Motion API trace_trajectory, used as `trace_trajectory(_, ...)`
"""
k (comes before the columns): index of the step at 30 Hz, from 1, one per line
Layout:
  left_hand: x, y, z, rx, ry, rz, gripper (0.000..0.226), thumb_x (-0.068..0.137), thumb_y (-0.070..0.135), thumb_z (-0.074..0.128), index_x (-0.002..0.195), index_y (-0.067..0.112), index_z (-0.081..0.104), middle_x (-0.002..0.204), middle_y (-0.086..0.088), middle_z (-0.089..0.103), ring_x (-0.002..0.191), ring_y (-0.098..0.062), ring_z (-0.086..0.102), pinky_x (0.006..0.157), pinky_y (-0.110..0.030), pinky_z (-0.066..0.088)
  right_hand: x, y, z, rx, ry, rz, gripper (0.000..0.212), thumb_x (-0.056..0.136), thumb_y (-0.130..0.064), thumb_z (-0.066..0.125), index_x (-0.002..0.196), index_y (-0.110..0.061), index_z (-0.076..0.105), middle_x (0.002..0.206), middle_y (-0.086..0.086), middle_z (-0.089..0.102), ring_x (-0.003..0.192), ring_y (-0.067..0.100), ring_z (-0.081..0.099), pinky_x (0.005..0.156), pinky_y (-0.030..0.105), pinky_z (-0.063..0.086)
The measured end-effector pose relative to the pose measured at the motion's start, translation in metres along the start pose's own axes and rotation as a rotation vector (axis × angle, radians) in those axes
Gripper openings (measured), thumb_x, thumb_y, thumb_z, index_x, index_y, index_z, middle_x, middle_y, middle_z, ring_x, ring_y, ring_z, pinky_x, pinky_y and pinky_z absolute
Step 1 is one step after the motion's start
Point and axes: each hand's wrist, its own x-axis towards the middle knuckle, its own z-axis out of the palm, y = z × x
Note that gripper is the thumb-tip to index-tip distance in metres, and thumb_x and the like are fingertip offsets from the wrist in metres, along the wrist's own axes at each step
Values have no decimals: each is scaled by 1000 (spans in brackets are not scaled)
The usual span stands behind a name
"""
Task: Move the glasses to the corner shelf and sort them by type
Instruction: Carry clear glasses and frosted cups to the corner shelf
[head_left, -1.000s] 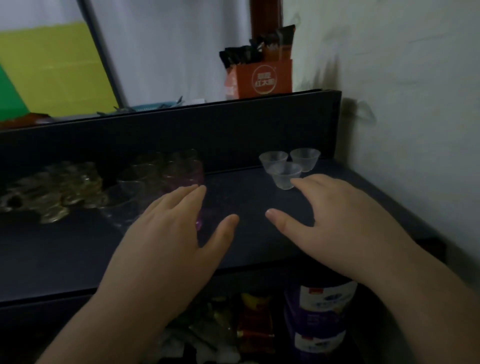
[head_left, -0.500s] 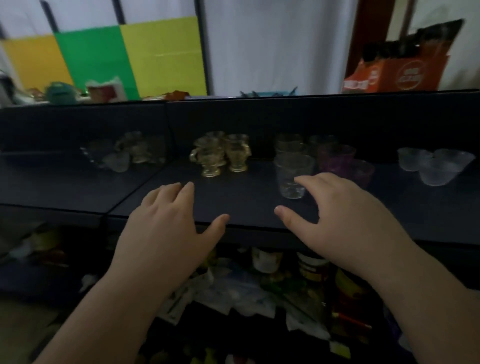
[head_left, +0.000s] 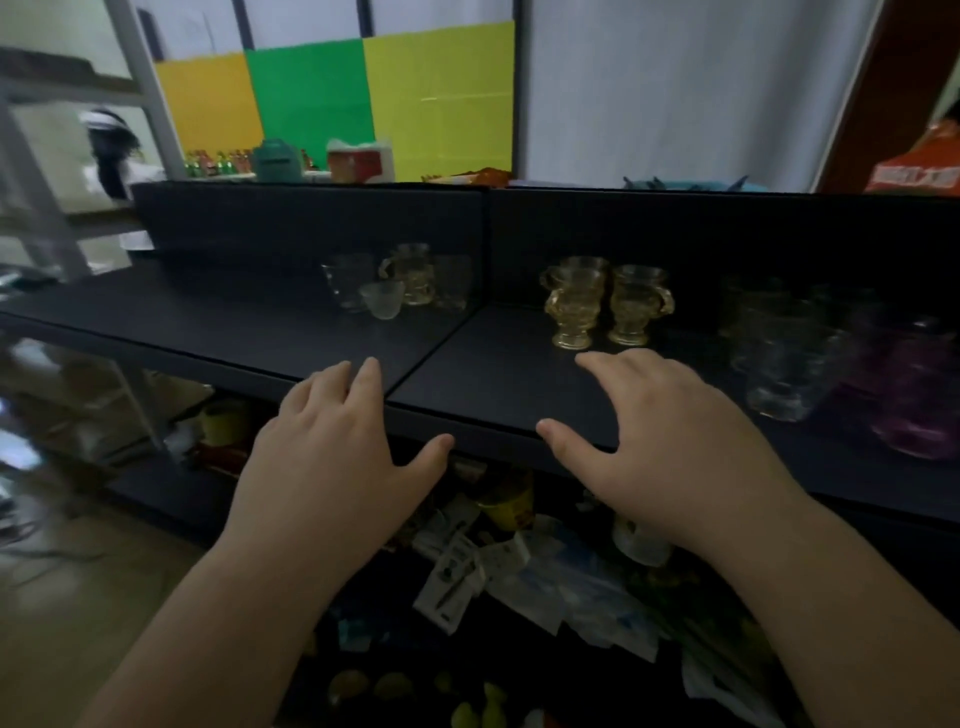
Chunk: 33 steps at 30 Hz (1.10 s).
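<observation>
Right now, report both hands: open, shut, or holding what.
Left hand: open, fingers spread, holding nothing.
Right hand: open, fingers spread, holding nothing.

glasses (head_left: 605, 304) on shelf (head_left: 493, 374), hands (head_left: 332, 457) before

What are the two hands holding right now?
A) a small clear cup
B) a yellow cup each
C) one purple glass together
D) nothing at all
D: the left hand and the right hand are both spread open over the dark shelf with bare fingers, and the two yellow cups stand untouched farther back.
</observation>
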Motion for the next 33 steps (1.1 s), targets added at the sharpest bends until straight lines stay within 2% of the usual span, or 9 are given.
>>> trace_trajectory(12, 49, -59, 7, 130, 35, -154, 101, 76, 82, 30, 155, 22, 11, 159, -2, 23, 145, -23, 19, 114, -38, 25, 100, -43, 46, 136, -1, -152, 82, 86, -77, 35, 153, -31, 25, 147, -8, 40, 133, 15, 39, 104, 36, 39)
trace_trajectory(20, 75, -128, 21, 88, 32, -176, 100, 76, 80, 32, 155, 24, 9, 159, -1, 22, 145, -23, 19, 114, -38, 24, 144, -96, 85, 69, -95, -154, 85, 84, -79, 35, 153, -31, 21, 147, -5, 40, 133, 17, 39, 105, 39, 39)
trace_trajectory(28, 123, -227, 31, 10, 23, -21, 100, 78, 79, 39, 155, 24, 8, 160, 0, 20, 146, -21, 16, 114, -35, 24, 176, -180, 111, 14, -84, -19, 85, 83, -79, 40, 153, -34, 20, 145, -10, 40, 131, 14, 40, 104, 36, 40)
trace_trajectory(33, 150, -271, 43, -61, 27, 106, 98, 79, 79, 40, 155, 26, 8, 159, 1, 21, 145, -20, 18, 113, -34, 25, 194, -226, 127, -5, -20, 54, 85, 82, -79, 43, 152, -35, 24, 144, -11, 42, 129, 13, 41, 102, 37, 42)
